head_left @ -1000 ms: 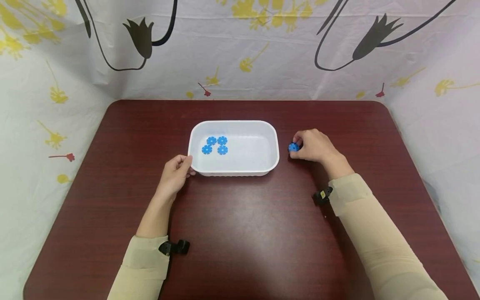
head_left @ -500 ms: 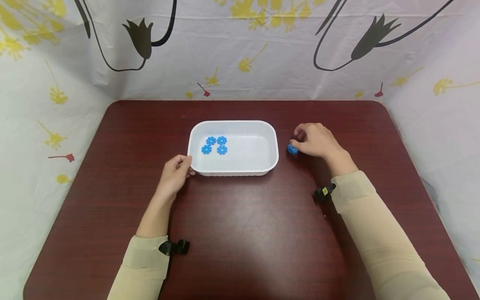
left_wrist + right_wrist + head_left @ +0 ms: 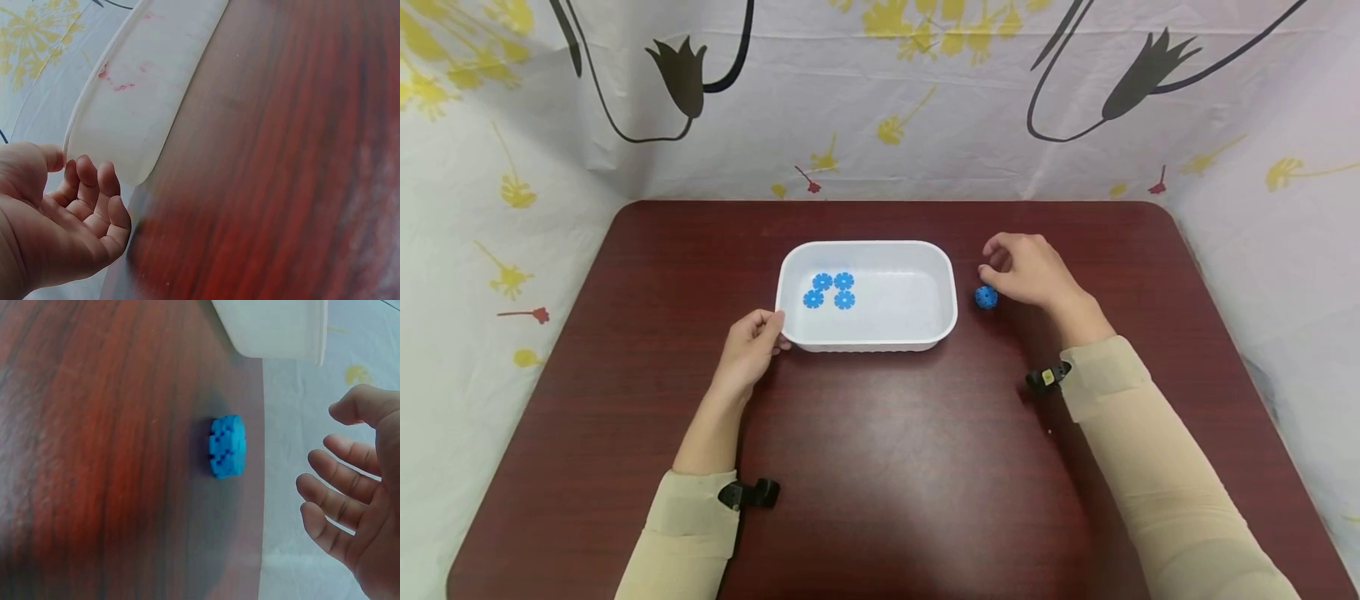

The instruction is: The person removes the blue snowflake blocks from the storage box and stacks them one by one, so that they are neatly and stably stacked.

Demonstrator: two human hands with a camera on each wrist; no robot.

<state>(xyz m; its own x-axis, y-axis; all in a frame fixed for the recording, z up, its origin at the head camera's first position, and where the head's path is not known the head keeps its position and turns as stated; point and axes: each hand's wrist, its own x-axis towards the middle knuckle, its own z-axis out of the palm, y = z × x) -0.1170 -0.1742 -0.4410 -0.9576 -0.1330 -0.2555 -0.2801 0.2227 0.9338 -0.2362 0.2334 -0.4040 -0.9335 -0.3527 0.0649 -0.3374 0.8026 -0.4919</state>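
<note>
A white plastic tray [image 3: 910,312] sits on the table, with several flat blue notched discs [image 3: 844,299] lying in its left half. At the tray's front left corner my left hand [image 3: 750,350] pinches the rim, thumb on top and curled fingers against the outer wall, as the left wrist view [image 3: 81,219] also shows. Right of the tray stands a short stack of blue notched discs [image 3: 986,297], seen side-on in the right wrist view. Over and just behind that stack hovers my right hand [image 3: 1030,271], fingers loosely bent, holding nothing and apart from the stack.
The dark red wooden table [image 3: 880,450] has rounded far corners. White patterned sheeting [image 3: 880,100] hangs behind it and along both sides. Black wrist cameras are strapped at both sleeves, the left one [image 3: 766,493] low over the table.
My right hand has let go of the blue disc stack and risen away from it, leaving the stack on the table. The left hand and tray have stayed in place.
</note>
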